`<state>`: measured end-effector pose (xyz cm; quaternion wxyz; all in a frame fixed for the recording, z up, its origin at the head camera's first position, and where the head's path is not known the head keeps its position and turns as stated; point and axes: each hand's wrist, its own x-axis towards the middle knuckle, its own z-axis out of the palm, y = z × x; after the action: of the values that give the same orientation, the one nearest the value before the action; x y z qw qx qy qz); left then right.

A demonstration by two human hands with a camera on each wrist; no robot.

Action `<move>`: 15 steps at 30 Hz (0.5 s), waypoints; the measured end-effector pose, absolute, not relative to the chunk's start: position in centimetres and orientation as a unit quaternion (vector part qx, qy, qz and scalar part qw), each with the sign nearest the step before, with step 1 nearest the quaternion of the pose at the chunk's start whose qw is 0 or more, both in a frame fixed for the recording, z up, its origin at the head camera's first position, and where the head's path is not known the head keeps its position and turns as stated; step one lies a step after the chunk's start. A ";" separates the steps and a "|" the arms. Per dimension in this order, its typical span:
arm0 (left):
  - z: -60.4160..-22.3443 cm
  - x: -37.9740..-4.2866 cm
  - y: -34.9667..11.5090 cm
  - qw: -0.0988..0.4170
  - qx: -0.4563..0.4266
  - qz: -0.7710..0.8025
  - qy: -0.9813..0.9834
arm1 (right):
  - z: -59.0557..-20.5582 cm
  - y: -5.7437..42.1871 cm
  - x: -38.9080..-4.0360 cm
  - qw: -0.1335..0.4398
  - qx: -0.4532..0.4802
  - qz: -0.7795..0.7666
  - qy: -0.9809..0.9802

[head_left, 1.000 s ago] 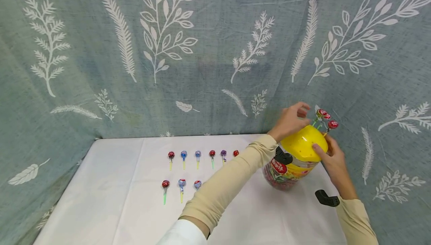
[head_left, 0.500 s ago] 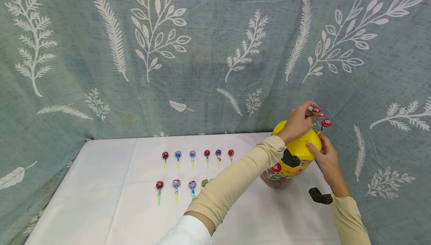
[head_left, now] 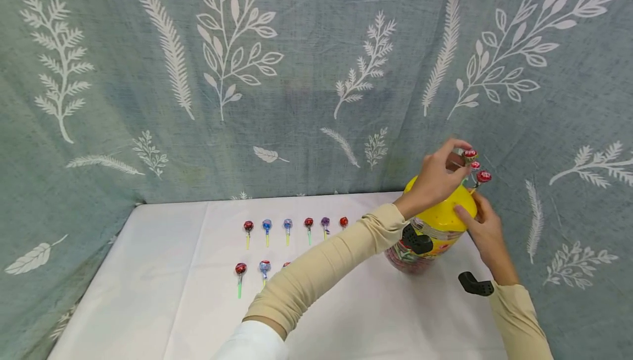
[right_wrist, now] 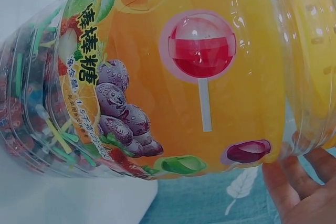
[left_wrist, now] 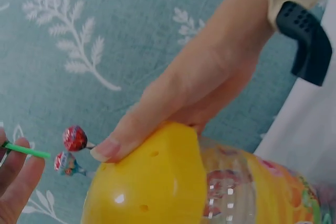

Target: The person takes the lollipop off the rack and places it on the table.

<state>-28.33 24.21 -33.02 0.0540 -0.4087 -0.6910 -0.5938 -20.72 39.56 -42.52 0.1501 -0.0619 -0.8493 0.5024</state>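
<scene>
My left hand pinches a red-and-green wrapped lollipop above the jar. Its green stick shows at the fingertips in the left wrist view, with its lower end free of the lid. My right hand grips the big clear candy jar at its top, the thumb pressing the yellow lid and the fingers behind. The jar leans to the right. Two lollipops stand in the lid: a red one and a red-and-blue one. Coloured sticks fill the jar's lower part.
Lollipops lie in two rows on the white table; a purple one is in the back row and a dark red one in the front row. My left sleeve covers part of the front row. A patterned curtain hangs behind.
My left hand has closed its fingers on one lollipop at the lid and raised it slightly. My right hand has stayed on the jar.
</scene>
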 end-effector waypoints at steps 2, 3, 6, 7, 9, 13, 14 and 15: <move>-33.0 -28.0 23.6 0.043 -0.416 -0.601 -0.681 | -42.5 39.6 -20.8 0.150 -0.060 0.505 -0.848; -33.1 -27.8 23.3 0.036 -0.418 -0.604 -0.677 | -42.5 39.6 -20.8 0.150 -0.059 0.506 -0.847; -33.4 -27.2 22.4 0.024 -0.421 -0.615 -0.667 | -42.5 39.6 -20.9 0.152 -0.060 0.507 -0.846; -33.5 -27.0 22.1 0.022 -0.421 -0.619 -0.663 | -42.5 39.6 -20.9 0.151 -0.061 0.508 -0.846; -33.9 -26.6 21.6 0.017 -0.421 -0.625 -0.657 | -42.5 39.5 -20.9 0.148 -0.063 0.507 -0.847; -34.7 -26.0 20.4 -0.001 -0.423 -0.637 -0.645 | -42.6 39.4 -20.9 0.151 -0.063 0.506 -0.847; -34.9 -25.8 20.0 -0.006 -0.423 -0.639 -0.643 | -42.6 39.4 -20.8 0.153 -0.061 0.505 -0.847; -35.2 -25.7 19.7 -0.011 -0.422 -0.641 -0.642 | -42.6 39.4 -20.7 0.155 -0.060 0.504 -0.847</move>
<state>-25.71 19.71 -35.24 -0.0107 -0.4219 -0.6416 -0.6405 -20.74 39.41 -42.58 0.1549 -0.0599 -0.8474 0.5043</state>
